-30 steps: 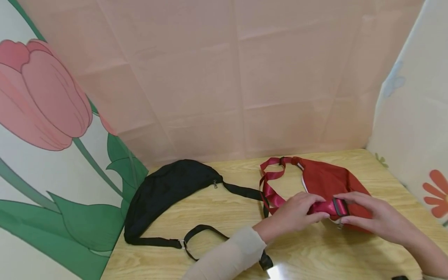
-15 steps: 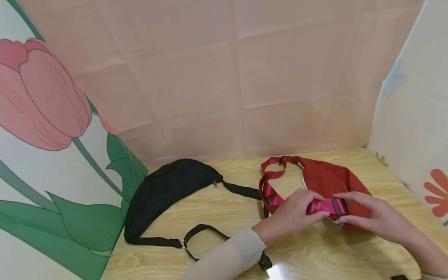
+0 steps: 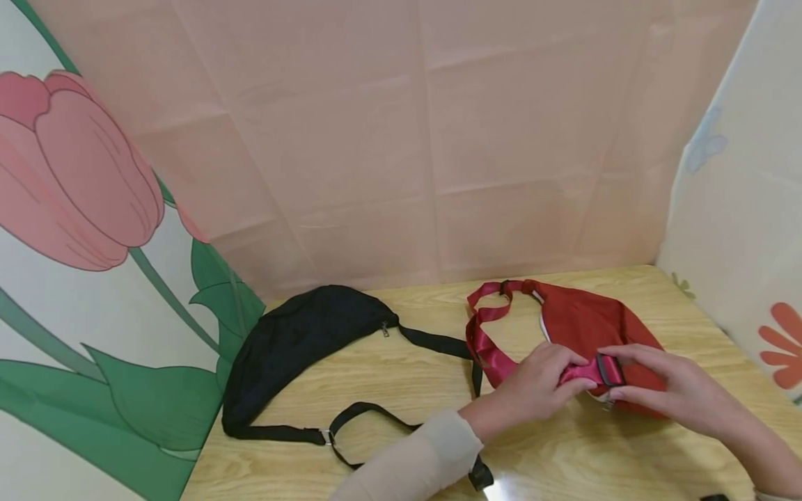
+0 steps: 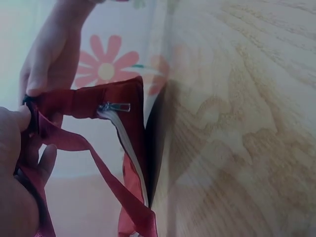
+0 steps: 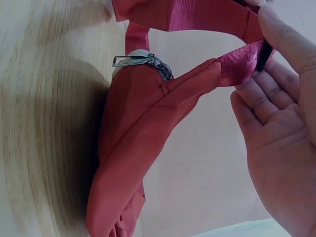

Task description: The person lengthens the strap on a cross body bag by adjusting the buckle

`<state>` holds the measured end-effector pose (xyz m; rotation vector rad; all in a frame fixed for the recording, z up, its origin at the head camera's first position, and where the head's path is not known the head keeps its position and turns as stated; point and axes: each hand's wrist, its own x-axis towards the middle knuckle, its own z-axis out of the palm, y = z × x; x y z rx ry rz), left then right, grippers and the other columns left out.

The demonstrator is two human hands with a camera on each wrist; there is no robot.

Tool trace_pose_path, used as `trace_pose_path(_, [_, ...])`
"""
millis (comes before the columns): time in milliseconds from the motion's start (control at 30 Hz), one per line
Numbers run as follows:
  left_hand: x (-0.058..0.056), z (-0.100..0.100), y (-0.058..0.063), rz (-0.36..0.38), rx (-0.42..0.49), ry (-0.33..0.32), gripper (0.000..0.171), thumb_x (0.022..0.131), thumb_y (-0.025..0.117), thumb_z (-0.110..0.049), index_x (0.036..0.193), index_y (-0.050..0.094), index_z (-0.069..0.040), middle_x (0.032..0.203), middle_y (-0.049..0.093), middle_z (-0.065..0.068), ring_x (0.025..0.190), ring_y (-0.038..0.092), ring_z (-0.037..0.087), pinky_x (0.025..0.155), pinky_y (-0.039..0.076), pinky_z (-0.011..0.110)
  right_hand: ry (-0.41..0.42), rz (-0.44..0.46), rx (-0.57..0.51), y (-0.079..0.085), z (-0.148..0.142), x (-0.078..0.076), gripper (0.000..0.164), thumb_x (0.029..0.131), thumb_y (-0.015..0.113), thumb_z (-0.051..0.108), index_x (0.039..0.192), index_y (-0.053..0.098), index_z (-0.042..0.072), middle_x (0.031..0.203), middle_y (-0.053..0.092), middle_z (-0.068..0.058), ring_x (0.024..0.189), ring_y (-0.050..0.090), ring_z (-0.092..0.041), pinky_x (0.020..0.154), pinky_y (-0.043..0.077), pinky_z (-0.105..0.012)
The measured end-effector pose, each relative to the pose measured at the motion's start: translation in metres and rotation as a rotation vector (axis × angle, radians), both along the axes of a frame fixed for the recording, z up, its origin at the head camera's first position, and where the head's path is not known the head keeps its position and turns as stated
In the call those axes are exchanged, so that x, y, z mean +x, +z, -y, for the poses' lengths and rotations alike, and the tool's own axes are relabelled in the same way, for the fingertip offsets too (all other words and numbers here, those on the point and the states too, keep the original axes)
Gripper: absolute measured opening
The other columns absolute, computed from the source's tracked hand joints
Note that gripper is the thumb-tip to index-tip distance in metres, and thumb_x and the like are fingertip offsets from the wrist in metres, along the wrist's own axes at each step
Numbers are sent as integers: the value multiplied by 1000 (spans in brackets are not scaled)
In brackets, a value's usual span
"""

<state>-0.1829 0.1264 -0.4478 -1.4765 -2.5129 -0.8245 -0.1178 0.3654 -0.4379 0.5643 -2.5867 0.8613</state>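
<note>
A red waist bag [image 3: 583,316] with a white-edged zipper lies at the right of the table, one end lifted. Its shiny crimson strap [image 3: 491,355] loops out to the left. My left hand [image 3: 532,383] pinches this strap between thumb and fingers. A short stretch away, my right hand [image 3: 683,390] holds the black slider buckle [image 3: 603,370] at its edges between thumb and forefinger. The right wrist view shows the other fingers of that hand extended below the buckle. In the left wrist view the zipper pull [image 4: 116,106] hangs at the near end of the bag.
A black waist bag [image 3: 307,341] lies left on the wooden table [image 3: 301,390]. Its black strap [image 3: 432,339] runs right, passing beneath my left forearm, which hides part of it. A pink backdrop [image 3: 401,174] stands behind, with flower-printed panels at both sides.
My left hand has shifted slightly right along the strap, closer to the buckle, so less strap shows between the hands. My right hand has stayed nearly still. The black strap's end has slid slightly right.
</note>
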Motion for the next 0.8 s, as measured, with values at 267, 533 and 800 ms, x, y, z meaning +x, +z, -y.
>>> trace_pose_path(267, [1, -5, -3, -17, 18, -8, 28, 104, 57, -37, 123, 61, -17, 110, 60, -12, 106, 47, -2, 88, 30, 2, -2, 55, 2, -3, -4, -1, 60, 71, 92, 15, 126, 68, 22, 110, 69, 17, 98, 58, 9, 78, 41, -4])
trace_pose_path(533, [3, -6, 0, -16, 21, -15, 29, 104, 57, -35, 125, 59, -16, 115, 60, -11, 109, 46, -1, 91, 28, 2, -30, 101, -17, 1, -1, 2, 57, 74, 91, 19, 125, 68, 24, 107, 71, 16, 98, 58, 11, 79, 40, -4])
trace_pose_path(800, [0, 3, 3, 93, -12, 40, 47, 100, 60, -46, 138, 53, -19, 127, 57, -13, 110, 45, -3, 82, 36, 6, -63, 109, -31, 1, -6, 4, 57, 75, 90, 19, 127, 68, 24, 106, 71, 17, 97, 59, 10, 75, 40, -5])
